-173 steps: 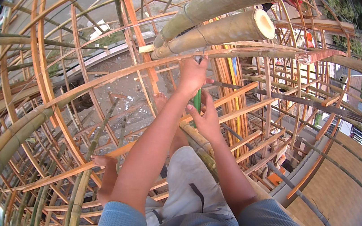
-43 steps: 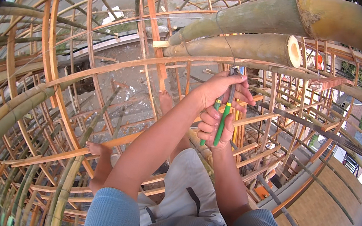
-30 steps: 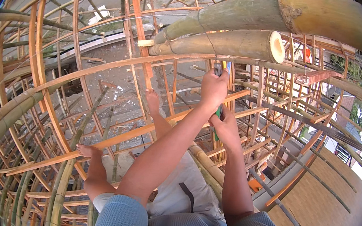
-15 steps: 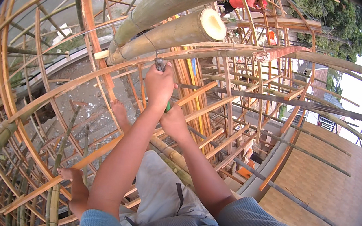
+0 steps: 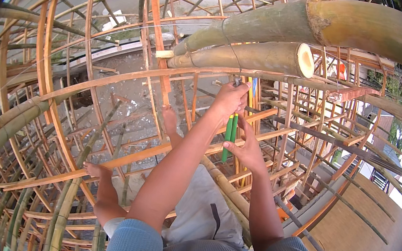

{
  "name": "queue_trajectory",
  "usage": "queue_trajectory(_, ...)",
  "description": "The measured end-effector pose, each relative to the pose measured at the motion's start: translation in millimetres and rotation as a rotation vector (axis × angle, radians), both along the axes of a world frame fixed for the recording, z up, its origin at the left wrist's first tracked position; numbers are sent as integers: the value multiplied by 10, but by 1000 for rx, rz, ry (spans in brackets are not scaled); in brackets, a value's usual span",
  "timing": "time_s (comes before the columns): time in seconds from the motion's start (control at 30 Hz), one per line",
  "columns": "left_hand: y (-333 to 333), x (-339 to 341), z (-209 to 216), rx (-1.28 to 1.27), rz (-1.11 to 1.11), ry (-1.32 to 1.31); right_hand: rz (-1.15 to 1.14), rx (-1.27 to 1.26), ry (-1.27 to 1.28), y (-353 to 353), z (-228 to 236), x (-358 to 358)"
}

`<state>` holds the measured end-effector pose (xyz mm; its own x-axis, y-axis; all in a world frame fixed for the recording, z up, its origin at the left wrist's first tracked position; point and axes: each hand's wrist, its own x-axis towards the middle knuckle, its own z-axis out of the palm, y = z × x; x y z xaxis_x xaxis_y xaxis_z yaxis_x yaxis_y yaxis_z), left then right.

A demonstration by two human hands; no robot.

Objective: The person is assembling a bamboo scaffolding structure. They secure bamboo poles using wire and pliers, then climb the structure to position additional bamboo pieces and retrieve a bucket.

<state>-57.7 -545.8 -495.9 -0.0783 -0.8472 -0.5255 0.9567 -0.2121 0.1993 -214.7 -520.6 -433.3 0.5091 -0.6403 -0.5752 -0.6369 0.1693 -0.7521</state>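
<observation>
1. The person sits high on a bamboo frame (image 5: 116, 77), bare feet on the slats, both hands raised to a pair of pliers (image 5: 231, 129) with green handles.
2. The left hand (image 5: 229, 98) is closed round the top of the pliers, just under the thick cut bamboo pole (image 5: 249, 56). The right hand (image 5: 246, 148) is half open, fingers spread against the lower handles, not fully gripping.
3. The pliers stand nearly upright: long axis vertical, nose pointing up at a thin wire (image 5: 231, 46) looped round the poles, handles hanging down towards the lap.
4. Risks, as I judge them: with the right hand so loose the pliers could slip and drop through the open frame; an overtwisted wire might snap; the perch looks precarious.
</observation>
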Motion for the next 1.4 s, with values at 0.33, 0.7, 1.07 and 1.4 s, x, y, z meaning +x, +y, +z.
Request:
queue_trajectory(0.33, 64, 193, 53, 10, -157, -365, -443, 788, -387, 13, -216, 238)
queue_trajectory(0.7, -132, 43, 81, 87, -71, -192, 40, 70, -39, -97, -62, -11)
queue_trajectory(1.07, 2, 237, 168, -10, -149, -197, -628, 1428, -1042, 326, -206, 282)
queue_trajectory(1.4, -115, -14, 37, 82, 68, -58, 46, 37, -60, -71, -113, -311)
